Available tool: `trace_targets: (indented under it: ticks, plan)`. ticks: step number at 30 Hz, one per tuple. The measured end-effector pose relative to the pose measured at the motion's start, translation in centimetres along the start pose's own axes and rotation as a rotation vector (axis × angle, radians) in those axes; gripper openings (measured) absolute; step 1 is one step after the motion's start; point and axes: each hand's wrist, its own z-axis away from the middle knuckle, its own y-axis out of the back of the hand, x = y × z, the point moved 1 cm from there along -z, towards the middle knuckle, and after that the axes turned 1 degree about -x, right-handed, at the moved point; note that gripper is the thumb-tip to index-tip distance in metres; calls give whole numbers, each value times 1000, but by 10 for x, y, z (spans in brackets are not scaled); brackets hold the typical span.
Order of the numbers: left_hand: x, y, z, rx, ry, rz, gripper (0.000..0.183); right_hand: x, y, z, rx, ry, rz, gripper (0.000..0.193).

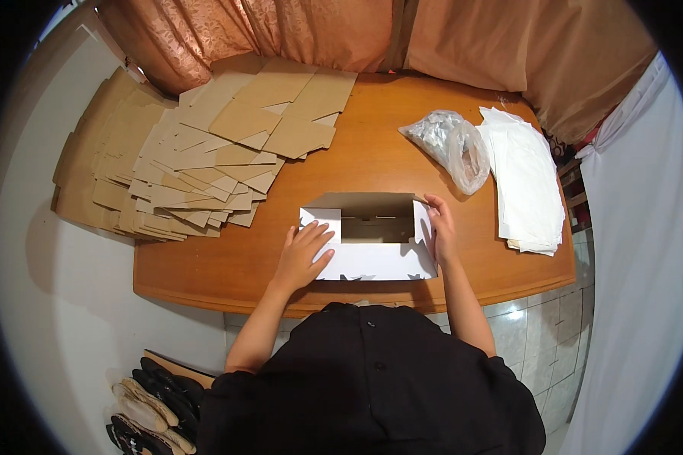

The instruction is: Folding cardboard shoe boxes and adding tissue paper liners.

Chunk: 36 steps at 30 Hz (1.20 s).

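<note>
In front of me on the table stands a white-faced cardboard box [372,262], with its brown inside showing through the opening at the top. Small dark shapes are printed along its near lower edge. My left hand [307,250] lies with spread fingers on the white flap at the box's left end. At the opposite end, my right hand [443,227] holds the box by its right side, fingertips near the far corner and thumb over the edge. Part of the right fingers is hidden behind that side.
Flat brown cardboard pieces [197,163] lie in overlapping stacks across the table's left half. A clear plastic bag [451,148] with greyish contents sits beyond the box, beside a white stack of sheets [525,182]. Shoes [148,406] stand at lower left; curtains [470,45] hang behind the wooden table [205,273].
</note>
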Motion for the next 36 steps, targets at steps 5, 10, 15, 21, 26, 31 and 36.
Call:
trace_targets:
  ticks: [5,10,15,21,26,31,36]
  plan:
    - [4,5,-11,389,377,521,39,-8,-8,7,-130,223,763,71]
    - [-5,4,-34,561,243,347,38,-12,-21,11,-62,280,1052,89]
    - [-18,-3,-43,495,296,760,28,-6,-17,9,-11,363,1062,73]
    - [-25,10,-42,175,147,456,30,11,13,4,-205,267,825,39]
    - [-15,1,-35,85,347,237,87,-8,-25,12,-108,273,1321,63]
    - [-9,-3,-34,51,471,314,89,-9,-36,14,-30,220,1489,74]
    - [-23,-17,-28,247,427,388,82,14,0,0,192,209,911,68]
